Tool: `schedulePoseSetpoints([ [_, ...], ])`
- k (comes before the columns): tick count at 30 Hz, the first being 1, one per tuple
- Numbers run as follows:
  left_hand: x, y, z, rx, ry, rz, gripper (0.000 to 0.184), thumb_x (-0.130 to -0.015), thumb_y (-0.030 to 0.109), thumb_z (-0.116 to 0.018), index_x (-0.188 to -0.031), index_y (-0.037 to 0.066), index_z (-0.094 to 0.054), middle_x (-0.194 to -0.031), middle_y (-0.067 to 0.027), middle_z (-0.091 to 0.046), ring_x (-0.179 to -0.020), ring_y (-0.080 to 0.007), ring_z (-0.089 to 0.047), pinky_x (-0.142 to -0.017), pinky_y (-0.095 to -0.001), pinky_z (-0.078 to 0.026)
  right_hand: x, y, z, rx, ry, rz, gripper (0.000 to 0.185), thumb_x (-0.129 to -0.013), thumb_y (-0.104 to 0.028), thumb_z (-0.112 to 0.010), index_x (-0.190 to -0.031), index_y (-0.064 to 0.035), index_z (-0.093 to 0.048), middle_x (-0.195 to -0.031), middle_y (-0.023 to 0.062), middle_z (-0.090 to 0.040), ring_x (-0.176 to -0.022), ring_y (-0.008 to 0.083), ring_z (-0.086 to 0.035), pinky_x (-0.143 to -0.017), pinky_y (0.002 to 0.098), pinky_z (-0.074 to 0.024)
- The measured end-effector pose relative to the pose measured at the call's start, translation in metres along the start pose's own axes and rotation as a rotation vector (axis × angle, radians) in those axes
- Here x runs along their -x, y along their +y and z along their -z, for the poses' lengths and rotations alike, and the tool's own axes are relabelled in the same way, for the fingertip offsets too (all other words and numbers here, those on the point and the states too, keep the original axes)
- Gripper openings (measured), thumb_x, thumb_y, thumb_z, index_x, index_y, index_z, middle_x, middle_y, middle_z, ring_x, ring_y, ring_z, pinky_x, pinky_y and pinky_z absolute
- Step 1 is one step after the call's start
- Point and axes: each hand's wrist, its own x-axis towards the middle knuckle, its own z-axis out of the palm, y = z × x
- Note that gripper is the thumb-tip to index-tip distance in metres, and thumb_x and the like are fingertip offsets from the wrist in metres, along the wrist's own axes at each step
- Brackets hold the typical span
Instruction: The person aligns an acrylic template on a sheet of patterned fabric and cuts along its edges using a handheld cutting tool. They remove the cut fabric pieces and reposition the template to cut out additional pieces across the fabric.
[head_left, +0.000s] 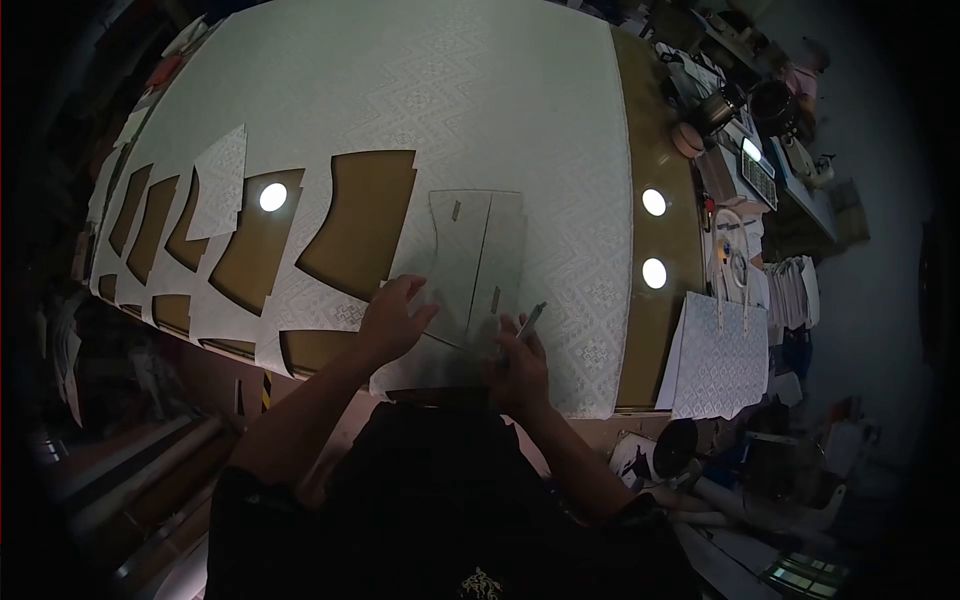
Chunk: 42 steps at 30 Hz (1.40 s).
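A pale pattern template (pixel 455 250) with dark edges, a long centre line and two small slots lies flat on the white patterned sheet (pixel 480 110). My left hand (pixel 395 318) is over the template's lower left edge, thumb and fingers apart, holding nothing that I can see. At the lower right corner, my right hand (pixel 522 368) is closed around a slim grey pen-shaped tool (pixel 535 316), whose upper end points up and to the right. The tool's lower end is hidden by the fingers.
Several curved cut-outs (pixel 365 205) in the sheet show the brown table (pixel 655 340). A loose patterned piece (pixel 220 185) lies at left. A white patterned bag (pixel 720 355) stands right. Beyond it are a laptop (pixel 758 178) and papers (pixel 795 290); a person (pixel 803 85) is at the far right.
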Motion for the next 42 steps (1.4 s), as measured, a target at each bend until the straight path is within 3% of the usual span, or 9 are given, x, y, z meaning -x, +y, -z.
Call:
schedulePoseSetpoints([
  [6, -0.004, 0.007, 0.01, 0.06, -0.091, 0.008, 0.052, -0.095, 0.029, -0.077, -0.134, -0.001, -0.06, -0.128, -0.0209, -0.069, -0.122, -0.0324, -0.066, -0.105, -0.0419, -0.052, -0.001, -0.002, -0.009, 0.112, -0.141, -0.014, 0.05, -0.083, -0.019, -0.082, -0.124, -0.0084, -0.056, -0.147, 0.0198, -0.06, -0.132, 0.0464, -0.054, -0.116, 0.0574, -0.0395],
  [9, -0.003, 0.008, 0.012, 0.095, -0.096, 0.017, 0.052, -0.093, 0.028, -0.078, -0.132, -0.003, -0.06, -0.13, -0.0232, -0.068, -0.125, -0.0354, -0.066, -0.105, -0.0437, -0.053, 0.001, 0.009, -0.012, 0.126, -0.129, -0.026, 0.053, -0.078, -0.019, -0.087, -0.121, -0.0086, -0.058, -0.148, 0.0173, -0.061, -0.141, 0.0482, -0.049, -0.118, 0.0569, -0.0382],
  [16, 0.0, 0.023, 0.019, -0.038, -0.224, 0.077, 0.054, -0.096, 0.034, -0.075, -0.134, -0.002, -0.059, -0.132, -0.0214, -0.068, -0.126, -0.0333, -0.065, -0.106, -0.042, -0.051, -0.024, 0.057, 0.008, 0.144, -0.155, -0.094, 0.049, -0.082, -0.013, -0.083, -0.124, -0.0079, -0.057, -0.149, 0.0153, -0.06, -0.143, 0.0447, -0.048, -0.12, 0.057, -0.0362],
  [21, -0.003, 0.031, 0.013, -0.152, -0.178, 0.002, 0.057, -0.095, 0.035, -0.076, -0.135, -0.001, -0.059, -0.131, -0.0226, -0.068, -0.127, -0.0355, -0.065, -0.105, -0.0433, -0.052, -0.1, 0.119, 0.016, 0.163, -0.114, -0.1, 0.047, -0.089, -0.011, -0.078, -0.129, -0.0091, -0.054, -0.151, 0.0157, -0.058, -0.135, 0.0459, -0.052, -0.111, 0.0528, -0.0452],
  [24, -0.009, 0.044, 0.015, -0.145, -0.206, 0.086, 0.06, -0.093, 0.036, -0.076, -0.134, -0.003, -0.058, -0.133, -0.0256, -0.065, -0.126, -0.0401, -0.062, -0.108, -0.0476, -0.049, -0.128, 0.141, 0.015, 0.191, -0.075, -0.174, 0.044, -0.09, -0.012, -0.076, -0.127, -0.0086, -0.053, -0.152, 0.0168, -0.057, -0.13, 0.0464, -0.054, -0.107, 0.0521, -0.0479],
  [26, -0.015, 0.046, 0.013, -0.15, -0.214, 0.124, 0.063, -0.092, 0.036, -0.076, -0.135, -0.005, -0.056, -0.132, -0.0274, -0.065, -0.126, -0.0407, -0.062, -0.108, -0.0474, -0.048, -0.13, 0.149, 0.011, 0.227, 0.017, -0.149, 0.04, -0.093, -0.016, -0.074, -0.127, -0.0086, -0.053, -0.145, 0.0211, -0.06, -0.126, 0.0465, -0.057, -0.119, 0.0531, -0.0364],
  [36, -0.071, 0.03, -0.011, -0.374, -0.281, 0.177, 0.062, -0.088, 0.045, -0.079, -0.113, -0.01, -0.064, -0.107, -0.0312, -0.071, -0.105, -0.0462, -0.07, -0.094, -0.0507, -0.054, -0.129, 0.148, 0.014, 0.163, 0.024, -0.137, 0.04, -0.093, -0.016, -0.073, -0.126, -0.0073, -0.053, -0.144, 0.0214, -0.061, -0.127, 0.0438, -0.058, -0.12, 0.0541, -0.0358],
  [38, -0.074, 0.023, -0.025, -0.251, -0.102, 0.098, 0.057, -0.092, 0.044, -0.075, -0.116, -0.007, -0.065, -0.113, -0.0282, -0.071, -0.107, -0.043, -0.069, -0.094, -0.0477, -0.053, -0.129, 0.148, 0.015, 0.173, 0.041, -0.126, 0.04, -0.092, -0.016, -0.073, -0.126, -0.0073, -0.053, -0.144, 0.0216, -0.061, -0.128, 0.0426, -0.057, -0.119, 0.0546, -0.0355],
  [42, -0.07, 0.024, -0.028, -0.324, -0.062, 0.109, 0.055, -0.094, 0.043, -0.073, -0.118, -0.006, -0.065, -0.114, -0.0302, -0.07, -0.107, -0.046, -0.068, -0.095, -0.0496, -0.053, -0.129, 0.152, 0.014, 0.156, 0.024, -0.111, 0.04, -0.092, -0.015, -0.073, -0.126, -0.0072, -0.053, -0.144, 0.0221, -0.061, -0.13, 0.0419, -0.057, -0.12, 0.0545, -0.0353],
])
